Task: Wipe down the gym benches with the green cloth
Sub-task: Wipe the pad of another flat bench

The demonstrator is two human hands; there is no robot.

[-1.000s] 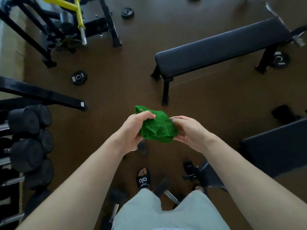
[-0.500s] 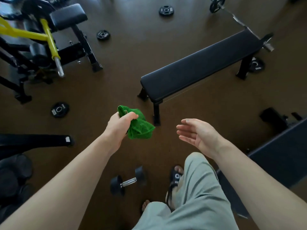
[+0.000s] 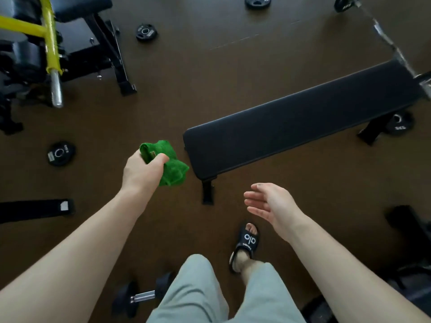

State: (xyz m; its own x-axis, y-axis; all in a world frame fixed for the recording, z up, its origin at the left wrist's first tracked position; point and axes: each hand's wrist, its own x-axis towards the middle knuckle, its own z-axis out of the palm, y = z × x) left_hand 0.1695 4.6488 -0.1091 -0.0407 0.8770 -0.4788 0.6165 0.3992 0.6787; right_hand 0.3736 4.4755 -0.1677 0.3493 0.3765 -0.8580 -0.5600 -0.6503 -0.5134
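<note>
two hands (image 3: 142, 171) (image 3: 268, 203): left gripping bunched green cloth (image 3: 172, 164), fingers hidden; right open, empty

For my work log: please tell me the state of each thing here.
Cloth: bunched, gripped by left hand, in the air.
Right hand: open, holds nothing.
Bench: flat, bare, untouched.
Dumbbell: lying on floor.
</note>
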